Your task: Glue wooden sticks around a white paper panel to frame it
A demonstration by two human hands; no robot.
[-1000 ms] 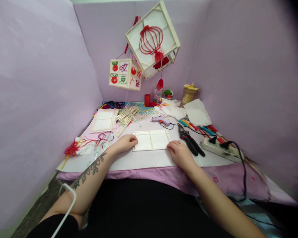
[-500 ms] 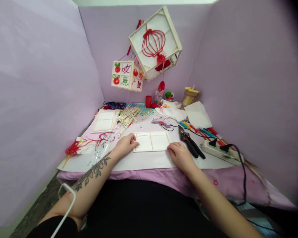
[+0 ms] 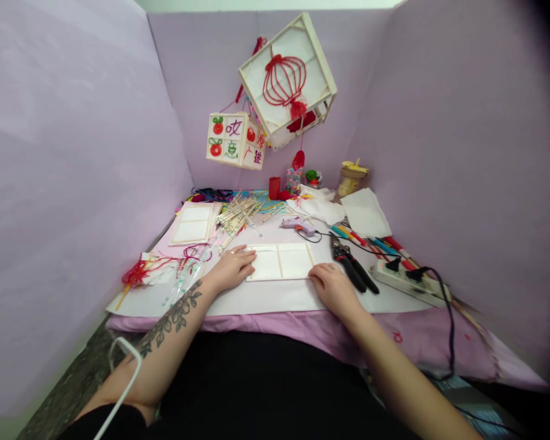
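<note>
A white paper panel framed with thin pale wooden sticks, with one stick across its middle, lies flat on the white table covering. My left hand rests on its left end, palm down, with the fingers stretched out over the edge strip. At the lower right corner, the fingers of my right hand are curled together and pinch the frame's edge. Just right of that hand lie pruning shears with black and red handles. A lilac hot glue gun lies beyond the panel.
Bundled sticks and another framed panel lie at back left, red yarn at left. A power strip with black cords stands at right. A large box lantern and a smaller lantern hang above the table's back.
My left hand has gone from pinching the panel's left edge to lying flat with its fingers extended over it. The right hand and the panel stay in place.
</note>
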